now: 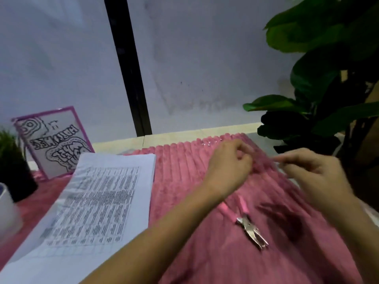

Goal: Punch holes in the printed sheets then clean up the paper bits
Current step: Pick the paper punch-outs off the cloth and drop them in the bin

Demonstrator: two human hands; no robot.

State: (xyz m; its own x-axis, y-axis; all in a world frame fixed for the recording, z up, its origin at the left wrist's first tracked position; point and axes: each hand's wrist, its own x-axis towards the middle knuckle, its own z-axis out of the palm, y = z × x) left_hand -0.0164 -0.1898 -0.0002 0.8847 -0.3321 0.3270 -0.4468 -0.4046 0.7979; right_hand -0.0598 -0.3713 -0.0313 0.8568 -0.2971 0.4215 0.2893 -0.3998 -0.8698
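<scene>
Our left hand (229, 160) curls by the paper bits (206, 142) mid-frame, likely gathering them, our right hand (313, 171) blurred beside it, neither hold tellable, with hole punch (249, 226) and printed sheets (98, 201) parked below and left.

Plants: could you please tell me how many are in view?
2: a small grassy plant in a black pot at the left edge, and a large broad-leaved plant on the right. More may sit outside the frame.

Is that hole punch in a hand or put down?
Put down: the hole punch lies on the pink cloth, apart from left hand and right hand.
</scene>
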